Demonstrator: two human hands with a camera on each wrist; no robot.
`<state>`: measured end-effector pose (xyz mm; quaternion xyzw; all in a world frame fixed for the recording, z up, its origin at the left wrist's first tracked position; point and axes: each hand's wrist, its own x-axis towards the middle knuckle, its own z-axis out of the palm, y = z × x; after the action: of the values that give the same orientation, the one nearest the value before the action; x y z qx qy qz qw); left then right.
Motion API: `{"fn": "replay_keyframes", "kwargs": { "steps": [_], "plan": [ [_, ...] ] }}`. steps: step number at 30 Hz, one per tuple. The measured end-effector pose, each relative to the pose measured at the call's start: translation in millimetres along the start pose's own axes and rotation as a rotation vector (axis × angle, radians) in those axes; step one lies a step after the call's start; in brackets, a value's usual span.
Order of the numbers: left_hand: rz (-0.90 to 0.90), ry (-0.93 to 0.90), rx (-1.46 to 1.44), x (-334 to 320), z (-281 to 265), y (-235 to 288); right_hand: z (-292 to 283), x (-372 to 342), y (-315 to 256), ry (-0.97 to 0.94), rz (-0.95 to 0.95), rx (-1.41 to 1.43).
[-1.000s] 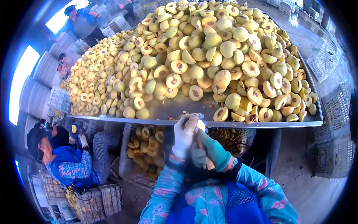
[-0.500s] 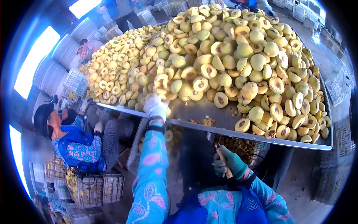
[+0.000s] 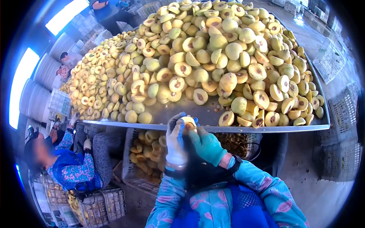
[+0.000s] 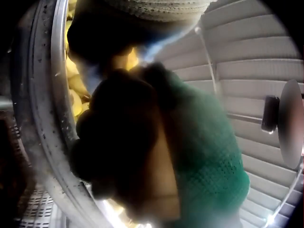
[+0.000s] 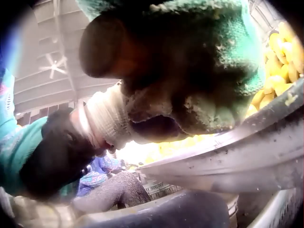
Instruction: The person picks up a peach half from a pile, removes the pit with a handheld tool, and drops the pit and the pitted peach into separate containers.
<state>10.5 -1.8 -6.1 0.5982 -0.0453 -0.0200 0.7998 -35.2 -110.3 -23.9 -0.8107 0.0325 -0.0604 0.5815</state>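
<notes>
In the head view my left hand [image 3: 176,142], in a white glove with blue fingertips, holds a yellow peach half [image 3: 189,123] with its cut face and brown pit area showing. Close against it is my right hand [image 3: 210,147] in a green glove. Its fingers grip a wooden-handled tool, whose pale handle [image 4: 164,190] shows in the left wrist view and whose round butt [image 5: 100,47] shows in the right wrist view. The tool's working end is hidden at the fruit. Both hands are at the front edge of a metal table [image 3: 182,109] heaped with peach halves [image 3: 228,49].
Below the table edge stand a crate of peach halves [image 3: 150,152] and a crate of small brown pieces [image 3: 234,144]. At left a person in blue [image 3: 72,163] sits beside filled crates [image 3: 97,205]. More plastic crates [image 3: 340,148] are stacked at right.
My left hand went from beside the right hand to the fruit heap, then came back with a peach half. The right hand kept the tool and rose from below the edge to meet it.
</notes>
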Motion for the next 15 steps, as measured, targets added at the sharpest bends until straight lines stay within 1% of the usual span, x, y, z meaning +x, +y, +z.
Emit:
{"fn": "replay_keyframes", "kwargs": {
  "steps": [2, 3, 4, 6, 7, 9, 11, 12, 14, 15],
  "plan": [
    [-0.144, -0.09, -0.229, -2.4, 4.3, 1.5, -5.9, -5.3, 5.8, -0.017, -0.013, 0.014],
    [-0.191, -0.107, -0.318, 1.2, -0.5, -4.8, -7.8, -7.7, 7.5, -0.01, -0.007, 0.017],
    [-0.197, -0.113, -0.315, 1.5, 0.2, -4.7, -9.4, -8.8, 8.3, -0.029, 0.008, 0.015],
    [-0.241, -0.044, -0.166, 4.0, 2.0, -3.1, -9.0, -9.9, 9.2, -0.047, 0.018, 0.012],
    [-0.24, -0.044, -0.165, 4.5, 5.5, -3.1, -6.0, -11.3, 10.7, -0.04, 0.034, 0.05],
    [-0.188, 0.065, -0.098, 2.3, 17.8, -4.5, 1.4, -15.5, 14.2, -0.037, 0.047, 0.087],
    [-0.174, 0.092, -0.083, -2.4, 25.5, -2.3, 5.1, -20.1, 8.7, 0.018, 0.007, 0.231],
    [-0.159, 0.115, -0.068, -4.7, 28.9, -0.9, 1.2, -23.5, 5.9, 0.015, 0.008, 0.231],
    [-0.14, 0.128, -0.086, -7.9, 31.5, 0.8, -21.9, -26.1, -26.0, -0.268, 0.503, 0.547],
    [-0.177, 0.104, -0.091, -8.9, 30.1, 1.9, -23.8, -24.4, -23.8, -0.277, 0.505, 0.548]
  ]
}}
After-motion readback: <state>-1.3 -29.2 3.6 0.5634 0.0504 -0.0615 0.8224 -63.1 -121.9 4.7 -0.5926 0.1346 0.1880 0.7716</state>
